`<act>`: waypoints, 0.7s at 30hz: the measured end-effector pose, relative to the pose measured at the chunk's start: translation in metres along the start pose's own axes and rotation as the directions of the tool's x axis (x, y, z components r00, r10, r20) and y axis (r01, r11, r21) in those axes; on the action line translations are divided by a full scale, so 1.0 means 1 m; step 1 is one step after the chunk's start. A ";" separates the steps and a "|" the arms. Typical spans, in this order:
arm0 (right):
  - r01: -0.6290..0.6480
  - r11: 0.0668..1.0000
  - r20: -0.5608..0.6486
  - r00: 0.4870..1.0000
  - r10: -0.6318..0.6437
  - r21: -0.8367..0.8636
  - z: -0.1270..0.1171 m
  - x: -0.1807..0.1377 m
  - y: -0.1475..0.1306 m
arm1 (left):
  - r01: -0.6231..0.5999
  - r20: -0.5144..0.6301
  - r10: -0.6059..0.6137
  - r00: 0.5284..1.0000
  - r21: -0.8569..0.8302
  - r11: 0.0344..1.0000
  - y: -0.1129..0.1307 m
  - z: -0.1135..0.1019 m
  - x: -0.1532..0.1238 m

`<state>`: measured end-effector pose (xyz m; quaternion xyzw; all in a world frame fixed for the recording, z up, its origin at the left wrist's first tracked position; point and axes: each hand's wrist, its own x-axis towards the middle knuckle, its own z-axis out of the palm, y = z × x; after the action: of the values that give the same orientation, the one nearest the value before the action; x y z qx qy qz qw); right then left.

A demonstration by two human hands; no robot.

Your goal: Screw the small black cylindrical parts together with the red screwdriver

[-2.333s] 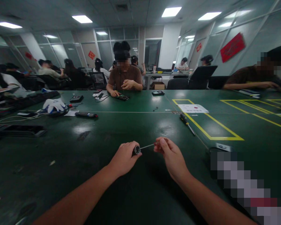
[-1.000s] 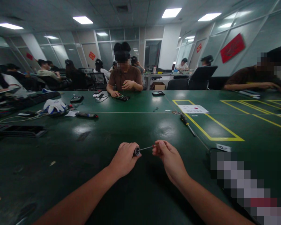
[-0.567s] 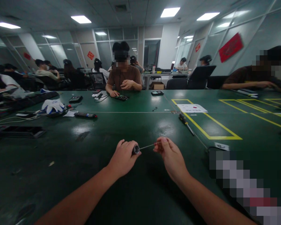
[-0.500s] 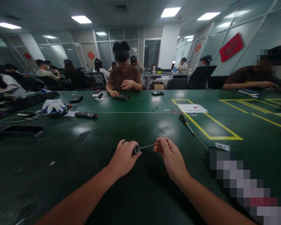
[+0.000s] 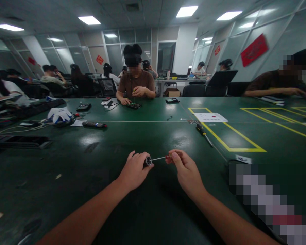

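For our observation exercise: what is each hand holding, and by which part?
The left hand wraps the dark handle of a thin-shafted tool; the right hand pinches the far end of its metal shaft.

A head-worn camera looks forward and down over the table (image 5: 142, 136) (left hand (image 5: 134, 170), right hand (image 5: 186, 170) close below).

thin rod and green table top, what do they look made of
Thin rod: probably bare metal, silvery with a glint along it, running from the handle in the left hand to the right hand. Table top: perhaps dark green rubber or vinyl mat, semi-gloss; ceiling lights show as soft patches.
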<state>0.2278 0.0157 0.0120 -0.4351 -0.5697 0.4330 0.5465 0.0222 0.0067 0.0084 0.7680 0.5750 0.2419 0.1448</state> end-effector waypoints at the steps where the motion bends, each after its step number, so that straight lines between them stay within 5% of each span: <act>1: 0.000 1.000 -0.008 1.000 0.000 -0.003 0.000 0.000 0.000 | -0.003 0.000 0.003 1.000 -0.006 1.000 0.000 0.000 0.000; 21: -0.019 1.000 -0.024 1.000 0.019 0.000 0.000 0.001 -0.001 | 0.016 0.020 -0.015 1.000 -0.033 0.999 0.004 -0.002 0.001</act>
<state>0.2281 0.0166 0.0131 -0.4457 -0.5589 0.4329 0.5492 0.0247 0.0058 0.0125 0.7636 0.5754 0.2424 0.1649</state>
